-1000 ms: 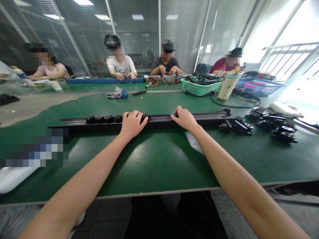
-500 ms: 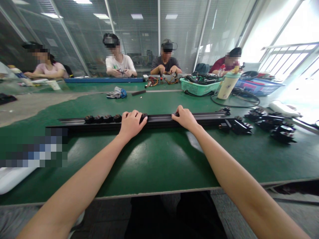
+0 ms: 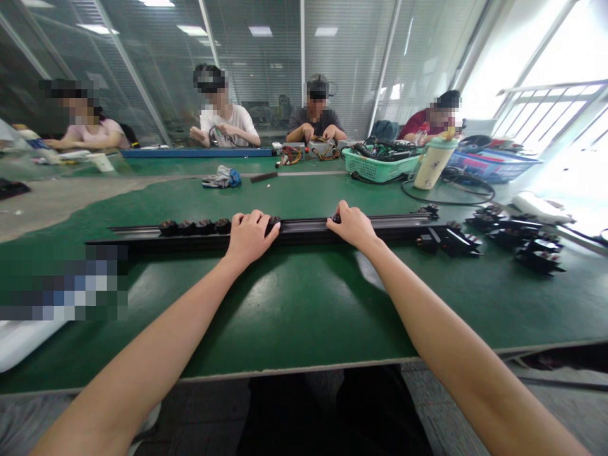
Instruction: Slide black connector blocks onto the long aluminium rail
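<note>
A long black rail (image 3: pixel 304 227) lies across the green table in front of me. Several round black pieces (image 3: pixel 204 226) sit in a row along its left part. My left hand (image 3: pixel 249 235) rests over the rail, its fingers curled round another black round piece (image 3: pixel 273 223) that shows by the thumb. Farther right along the rail, my right hand (image 3: pixel 352 223) pinches a small dark piece (image 3: pixel 336 218), mostly hidden by the fingers. Loose black parts (image 3: pixel 456 242) lie near the rail's right end.
More black parts (image 3: pixel 539 250) lie at the right. Beyond the rail are a glove (image 3: pixel 222 177), a dark strip (image 3: pixel 263 177), a green basket (image 3: pixel 380 166) of cables and a cream tumbler (image 3: pixel 432 166). A white object (image 3: pixel 33 339) is at the left. Several people sit opposite.
My hands and the rail look almost unmoved. Across the table, the person in the white shirt has raised and spread their hands, holding something thin and dark.
</note>
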The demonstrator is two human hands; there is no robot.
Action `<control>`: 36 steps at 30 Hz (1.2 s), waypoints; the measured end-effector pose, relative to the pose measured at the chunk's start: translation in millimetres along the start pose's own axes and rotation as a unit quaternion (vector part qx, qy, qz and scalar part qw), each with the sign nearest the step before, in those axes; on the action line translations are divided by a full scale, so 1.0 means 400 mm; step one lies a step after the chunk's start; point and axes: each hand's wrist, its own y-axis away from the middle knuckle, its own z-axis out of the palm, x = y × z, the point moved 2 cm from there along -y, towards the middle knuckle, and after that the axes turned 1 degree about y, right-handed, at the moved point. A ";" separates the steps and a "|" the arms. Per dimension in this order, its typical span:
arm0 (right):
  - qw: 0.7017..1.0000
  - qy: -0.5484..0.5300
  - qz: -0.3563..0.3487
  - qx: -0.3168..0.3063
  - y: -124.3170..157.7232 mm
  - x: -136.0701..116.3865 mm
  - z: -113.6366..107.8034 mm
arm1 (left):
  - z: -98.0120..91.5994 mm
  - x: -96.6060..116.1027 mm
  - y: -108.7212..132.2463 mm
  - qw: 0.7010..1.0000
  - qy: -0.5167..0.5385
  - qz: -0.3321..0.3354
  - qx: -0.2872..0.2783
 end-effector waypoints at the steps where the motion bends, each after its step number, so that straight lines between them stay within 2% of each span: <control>1: 1.000 0.001 -0.001 0.001 0.000 0.000 0.000 | 0.000 0.000 0.000 1.000 0.002 -0.001 -0.001; 36: 1.000 0.007 0.013 -0.013 -0.008 0.022 -0.014 | 0.005 -0.003 -0.002 1.000 -0.003 0.000 -0.002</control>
